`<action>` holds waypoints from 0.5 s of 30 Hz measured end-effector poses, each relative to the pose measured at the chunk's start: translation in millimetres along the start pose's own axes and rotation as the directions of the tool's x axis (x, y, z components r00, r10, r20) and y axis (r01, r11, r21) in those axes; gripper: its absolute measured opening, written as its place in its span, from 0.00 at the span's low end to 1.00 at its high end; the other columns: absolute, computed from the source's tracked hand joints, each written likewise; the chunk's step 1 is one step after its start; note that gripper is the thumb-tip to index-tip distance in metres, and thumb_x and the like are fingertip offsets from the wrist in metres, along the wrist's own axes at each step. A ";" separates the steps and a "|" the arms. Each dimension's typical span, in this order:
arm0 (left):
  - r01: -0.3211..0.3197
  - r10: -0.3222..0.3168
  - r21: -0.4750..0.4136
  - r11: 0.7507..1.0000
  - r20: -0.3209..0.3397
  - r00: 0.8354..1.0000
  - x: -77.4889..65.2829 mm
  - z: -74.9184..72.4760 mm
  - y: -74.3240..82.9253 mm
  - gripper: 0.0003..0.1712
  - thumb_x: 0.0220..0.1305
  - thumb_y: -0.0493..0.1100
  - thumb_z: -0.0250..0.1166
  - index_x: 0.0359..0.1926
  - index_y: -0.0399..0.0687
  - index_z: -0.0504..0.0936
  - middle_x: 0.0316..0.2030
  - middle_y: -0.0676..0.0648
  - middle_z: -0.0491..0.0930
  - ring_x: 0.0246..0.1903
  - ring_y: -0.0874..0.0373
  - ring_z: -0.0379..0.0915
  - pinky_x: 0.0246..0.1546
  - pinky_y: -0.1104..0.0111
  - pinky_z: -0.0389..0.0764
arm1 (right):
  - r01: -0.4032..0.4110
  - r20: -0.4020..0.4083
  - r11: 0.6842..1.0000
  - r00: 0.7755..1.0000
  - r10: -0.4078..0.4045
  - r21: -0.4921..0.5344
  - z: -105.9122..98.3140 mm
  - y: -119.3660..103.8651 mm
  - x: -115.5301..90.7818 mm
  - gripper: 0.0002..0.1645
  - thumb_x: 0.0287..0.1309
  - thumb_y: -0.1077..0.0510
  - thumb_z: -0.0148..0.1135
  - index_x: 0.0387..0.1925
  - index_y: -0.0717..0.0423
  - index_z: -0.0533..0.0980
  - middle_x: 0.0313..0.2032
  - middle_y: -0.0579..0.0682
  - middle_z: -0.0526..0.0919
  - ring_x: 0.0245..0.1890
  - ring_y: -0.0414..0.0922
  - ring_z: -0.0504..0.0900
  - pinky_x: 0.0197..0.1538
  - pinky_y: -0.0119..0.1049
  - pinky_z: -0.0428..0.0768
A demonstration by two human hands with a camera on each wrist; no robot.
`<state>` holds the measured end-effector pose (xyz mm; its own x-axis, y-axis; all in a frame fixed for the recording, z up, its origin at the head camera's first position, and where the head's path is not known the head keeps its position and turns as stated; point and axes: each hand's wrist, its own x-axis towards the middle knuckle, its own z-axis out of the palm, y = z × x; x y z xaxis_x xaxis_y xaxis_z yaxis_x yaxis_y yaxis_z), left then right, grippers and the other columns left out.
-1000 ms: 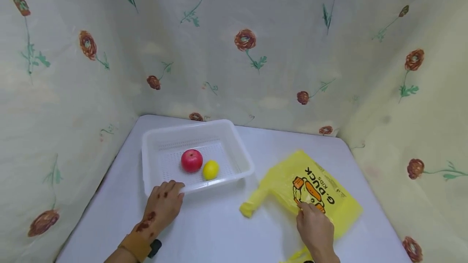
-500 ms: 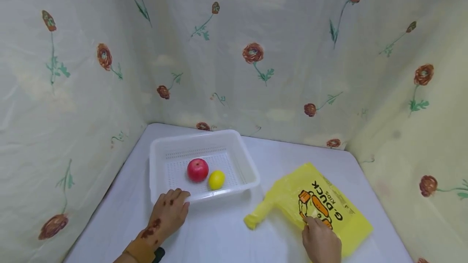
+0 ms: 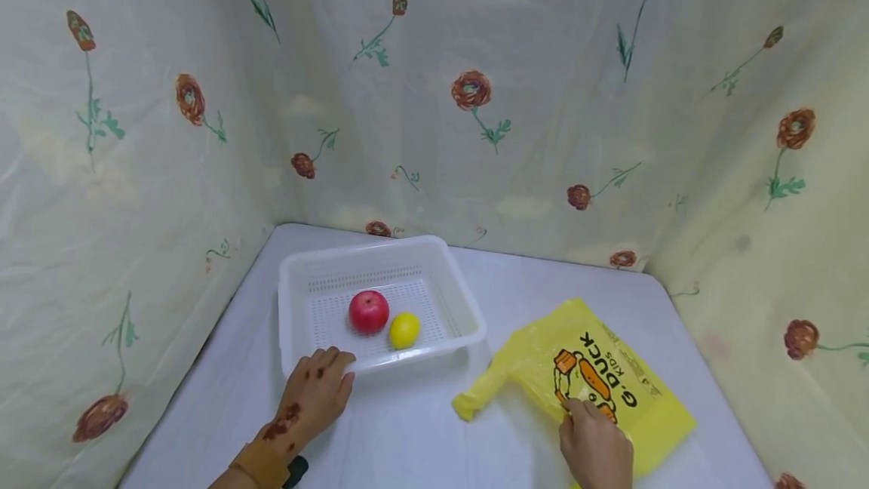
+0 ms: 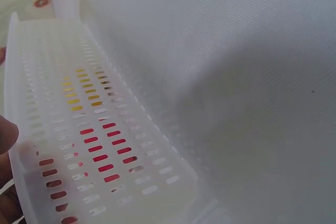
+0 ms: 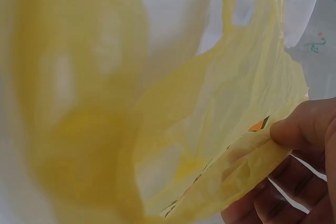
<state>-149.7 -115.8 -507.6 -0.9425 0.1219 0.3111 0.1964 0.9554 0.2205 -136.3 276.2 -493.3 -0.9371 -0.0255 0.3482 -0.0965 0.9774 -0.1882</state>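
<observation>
My left hand (image 3: 317,391) grips the near rim of a white plastic basket (image 3: 462,289), its fingers hooked over the edge at the near left corner. The slotted wall (image 4: 126,135) fills much of the left wrist view, with fingers behind it. Inside the basket, a red apple (image 3: 369,312) lies beside a yellow lemon (image 3: 404,330). At the right, my right hand (image 3: 597,444) pinches the edge of a yellow plastic bag (image 3: 645,391) printed with a duck. In the right wrist view the thumb (image 5: 299,127) presses the thin film against the fingers, and the bag's opening gapes.
A pale table (image 3: 434,429) carries everything. Flower-printed curtains (image 3: 516,112) stand behind it and along both sides. One bag handle (image 3: 475,398) stretches left towards the basket. A dark band (image 3: 295,470) sits at my left wrist.
The head view has tilted and shifted, moving the whole scene slightly down and right in the frame. Both hands keep their holds on the basket and the bag.
</observation>
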 end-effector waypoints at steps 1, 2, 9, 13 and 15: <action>-0.003 0.003 0.001 1.000 0.003 1.000 0.0 0.1 0.7 0.13 0.59 0.48 0.66 0.43 0.48 0.79 0.35 0.50 0.78 0.35 0.57 0.72 0.34 0.67 0.72 | 0.003 -0.001 1.000 1.000 -0.003 0.001 -0.7 0.2 -0.8 0.10 0.45 0.66 0.64 0.34 0.59 0.82 0.24 0.52 0.82 0.14 0.42 0.69 0.16 0.38 0.69; -0.005 0.005 0.002 1.000 0.006 1.000 -0.1 0.3 1.2 0.13 0.60 0.48 0.66 0.43 0.48 0.79 0.35 0.50 0.78 0.35 0.57 0.72 0.34 0.67 0.72 | 0.006 -0.002 1.000 1.000 -0.006 0.002 -1.2 0.4 -1.5 0.10 0.45 0.66 0.64 0.34 0.59 0.82 0.24 0.52 0.81 0.14 0.41 0.68 0.16 0.38 0.68; -0.001 0.001 -0.013 1.000 -0.008 1.000 -0.7 -1.9 0.6 0.14 0.59 0.47 0.67 0.44 0.48 0.80 0.36 0.49 0.79 0.36 0.55 0.72 0.35 0.66 0.72 | 0.006 0.008 1.000 1.000 -0.006 0.008 -2.7 -2.2 -2.7 0.09 0.47 0.66 0.63 0.34 0.58 0.82 0.22 0.48 0.79 0.13 0.40 0.67 0.16 0.37 0.68; 0.008 -0.008 -0.016 1.000 0.012 1.000 -0.4 -2.4 0.7 0.15 0.58 0.48 0.67 0.45 0.47 0.80 0.37 0.48 0.80 0.36 0.55 0.72 0.36 0.66 0.73 | -0.006 0.026 1.000 1.000 0.006 0.001 -3.3 -2.8 -3.2 0.09 0.48 0.66 0.63 0.34 0.58 0.82 0.23 0.49 0.80 0.14 0.41 0.71 0.17 0.39 0.71; 0.013 -0.013 -0.020 1.000 0.024 1.000 -0.3 -1.3 1.6 0.16 0.58 0.48 0.67 0.45 0.47 0.80 0.38 0.48 0.80 0.37 0.55 0.72 0.36 0.66 0.74 | -0.010 0.027 1.000 1.000 0.010 -0.003 -3.4 -1.8 -4.1 0.09 0.48 0.66 0.63 0.34 0.58 0.82 0.23 0.50 0.81 0.15 0.41 0.71 0.17 0.39 0.72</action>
<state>-148.8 -114.6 -506.2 -0.9513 0.1161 0.2856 0.1890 0.9515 0.2428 -131.2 275.3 -491.3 -0.9466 -0.0217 0.3218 -0.0865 0.9783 -0.1884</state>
